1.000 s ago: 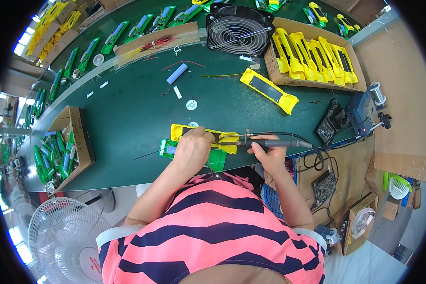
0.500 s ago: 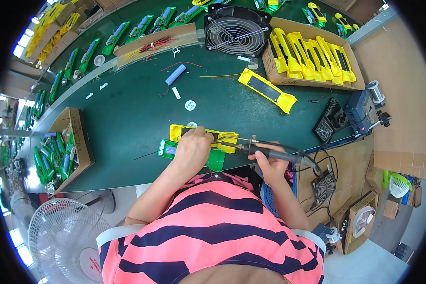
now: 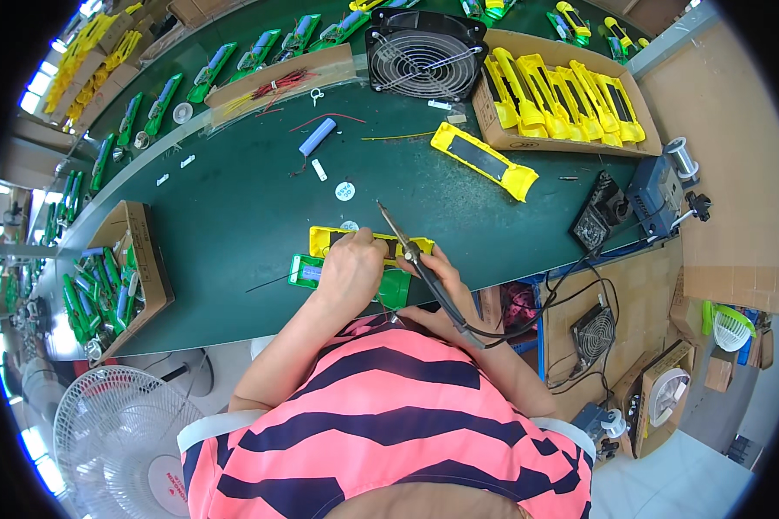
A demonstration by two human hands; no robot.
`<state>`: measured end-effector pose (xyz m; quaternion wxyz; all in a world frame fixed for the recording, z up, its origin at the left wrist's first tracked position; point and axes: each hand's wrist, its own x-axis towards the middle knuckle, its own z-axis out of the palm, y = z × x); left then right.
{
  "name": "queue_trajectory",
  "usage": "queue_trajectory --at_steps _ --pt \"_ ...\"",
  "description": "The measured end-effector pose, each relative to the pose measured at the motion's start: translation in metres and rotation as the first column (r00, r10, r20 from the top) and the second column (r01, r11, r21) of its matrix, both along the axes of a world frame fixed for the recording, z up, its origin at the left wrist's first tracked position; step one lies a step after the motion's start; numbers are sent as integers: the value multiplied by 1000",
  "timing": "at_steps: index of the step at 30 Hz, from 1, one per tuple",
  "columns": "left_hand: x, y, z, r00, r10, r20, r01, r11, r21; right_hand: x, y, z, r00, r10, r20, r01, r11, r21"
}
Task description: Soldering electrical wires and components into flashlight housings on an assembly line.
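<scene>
The left hand point(image 3: 348, 264) lies on top of a flat yellow case point(image 3: 368, 245) that sits near the front edge of the green tabletop point(image 3: 234, 216). Its grip is curled down on the case, and the fingers press on the open middle part. The right hand point(image 3: 446, 277) is just beside it, with its grip closed around a soldering iron point(image 3: 415, 255). The thin metal tip of the iron points up and away from the person, above the case and not touching it. A dark cord runs from the back of the iron down toward the person's pink and dark striped shirt point(image 3: 389, 424). A green part point(image 3: 307, 272) with a small blue piece on it lies just in front of the yellow case, partly under the left hand. Farther back on the tabletop lies 1 more yellow case point(image 3: 485, 160), tilted, well apart from the hands. Behind that is a cardboard box point(image 3: 493, 121) full of yellow cases, and next to it stands a black fan point(image 3: 422, 54). A blue battery point(image 3: 317, 137) lies near the middle of the tabletop. On the left is a box of green parts point(image 3: 151, 259). A white fan point(image 3: 117, 432) stands on the floor at the lower left.
</scene>
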<state>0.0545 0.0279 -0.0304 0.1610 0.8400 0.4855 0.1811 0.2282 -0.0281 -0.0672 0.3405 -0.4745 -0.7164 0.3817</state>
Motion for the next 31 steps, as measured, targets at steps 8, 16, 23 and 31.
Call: queue_trajectory --at_steps 8,16,23,31 --pt "-2 2 0 1000 -18 -25 17 1000 -20 1 4 -2 998 9 -66 -10 1000 -25" --pt "-26 2 32 939 187 290 -134 972 -190 16 19 2 1000 25 8 -25 1000 -13" --pt "-10 -17 -7 860 141 490 -161 987 -1 21 44 18 993 80 81 -77 996 -38" --pt "-13 -21 -6 912 118 393 -131 991 5 41 6 28 981 -19 194 -27 972 233"
